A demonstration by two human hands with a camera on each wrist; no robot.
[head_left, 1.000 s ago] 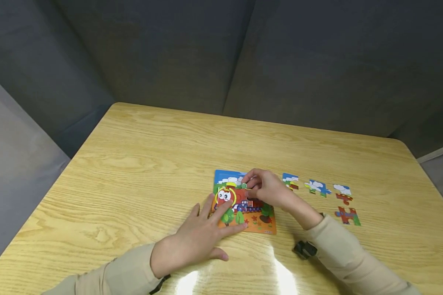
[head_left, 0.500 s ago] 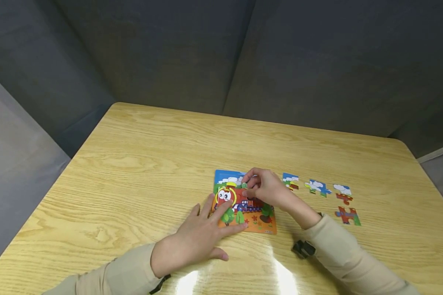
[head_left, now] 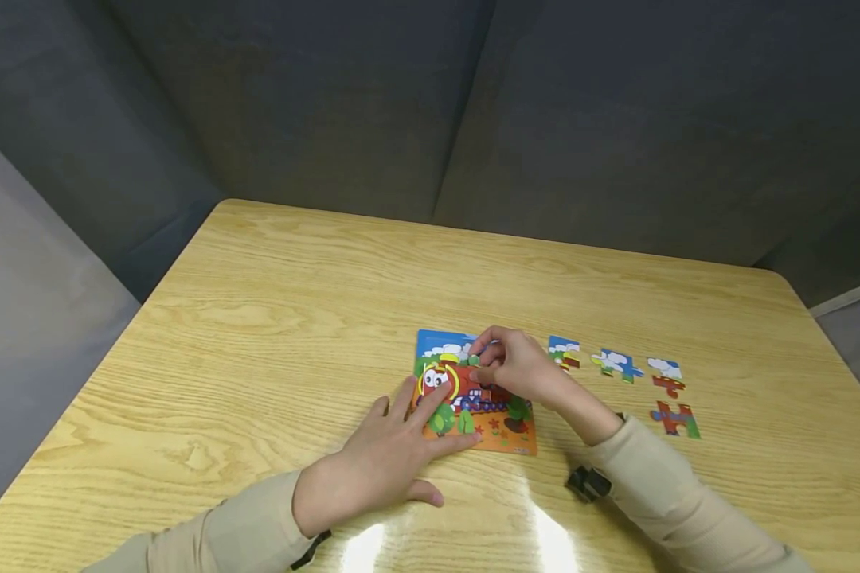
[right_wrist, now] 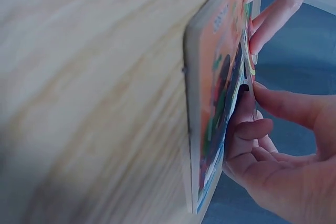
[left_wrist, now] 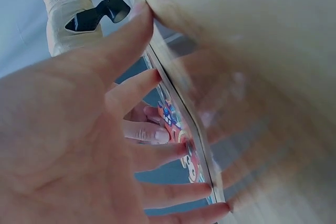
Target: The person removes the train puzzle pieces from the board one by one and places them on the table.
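Observation:
A puzzle board (head_left: 510, 442) with a red cartoon train, trees and blue sky lies on the table. My left hand (head_left: 383, 460) is spread, its straight fingers resting on the board's left and lower part; the left wrist view shows the left palm (left_wrist: 79, 135) and fingers extended. At the board's upper middle, my right hand (head_left: 521, 368) pinches a puzzle piece (head_left: 474, 360) between thumb and fingers. The right wrist view shows the right hand (right_wrist: 294, 166) holding it against the board (right_wrist: 210, 77), almost edge-on. Most of the piece is hidden by the fingers.
To the right of the board lie several loose pieces: a sky-and-train piece (head_left: 564, 350), a cloud piece (head_left: 617, 363), a white cloud piece (head_left: 664, 368), a small red piece (head_left: 669, 385) and a red-and-green piece (head_left: 677, 419). The wooden table (head_left: 294, 318) meets dark fabric panels (head_left: 330, 103) behind.
Both hands stay nearly in place. The left fingers shift very slightly on the board, and the right hand keeps its pinch on the puzzle piece.

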